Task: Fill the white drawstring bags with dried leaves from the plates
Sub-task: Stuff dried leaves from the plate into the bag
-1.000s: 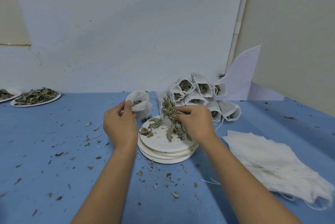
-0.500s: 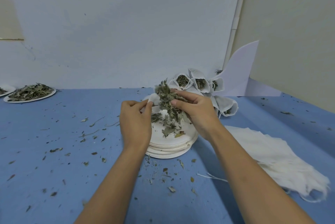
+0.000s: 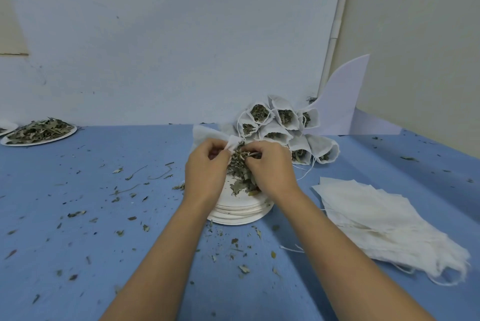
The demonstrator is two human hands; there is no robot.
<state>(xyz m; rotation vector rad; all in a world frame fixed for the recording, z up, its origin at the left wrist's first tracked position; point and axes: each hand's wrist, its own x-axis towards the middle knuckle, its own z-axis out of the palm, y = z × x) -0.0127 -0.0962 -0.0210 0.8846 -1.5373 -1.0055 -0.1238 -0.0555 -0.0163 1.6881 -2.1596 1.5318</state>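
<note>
My left hand [image 3: 206, 172] pinches the mouth of a white drawstring bag [image 3: 205, 134] above a stack of white plates [image 3: 240, 213]. My right hand [image 3: 271, 167] grips a clump of dried leaves [image 3: 240, 165] and presses it against the bag's opening. A few leaves hang down over the top plate between my hands. Most of the bag's body is hidden behind my left hand.
Several filled bags [image 3: 280, 126] are piled against the wall behind the plates. A heap of flat empty bags [image 3: 384, 219] lies at the right. A plate of dried leaves [image 3: 39, 132] sits at the far left. Leaf crumbs litter the blue table [image 3: 78, 217].
My right hand lifted the clump of leaves off the plate and brought it to the bag's mouth. My left hand moved the bag right, over the plates, close to the right hand.
</note>
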